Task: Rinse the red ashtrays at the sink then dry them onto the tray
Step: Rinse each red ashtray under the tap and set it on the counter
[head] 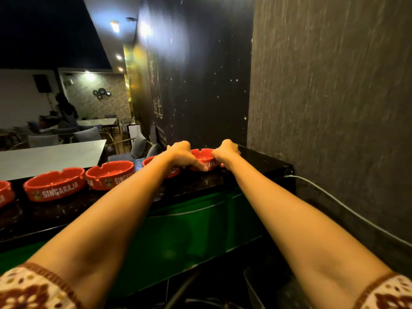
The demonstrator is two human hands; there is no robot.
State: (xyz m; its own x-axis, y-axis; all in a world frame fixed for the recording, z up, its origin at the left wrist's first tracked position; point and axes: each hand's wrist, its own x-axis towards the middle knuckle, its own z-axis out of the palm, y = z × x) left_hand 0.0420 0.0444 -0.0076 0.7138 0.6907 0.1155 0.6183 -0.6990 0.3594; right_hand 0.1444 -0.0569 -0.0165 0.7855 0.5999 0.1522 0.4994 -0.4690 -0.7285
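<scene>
Head view: the last ashtray (204, 155) at the right end of the worktop (196, 182) row sits squarely between left grip (181, 156) and right grip (226, 152), each pinching an opposite rim, both equally near.

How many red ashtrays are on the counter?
5 ashtrays: one cut by the left edge, two beside it, one behind the left arm, one gripped by left hand and right hand. Others possibly off-frame.

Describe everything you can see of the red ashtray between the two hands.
The red ashtray is round, glossy, ceramic-looking, with notches in its rim and partly covered white lettering on its side. It sits upright near the right end of the dark counter. The left hand and right hand grip its opposite sides.
</scene>
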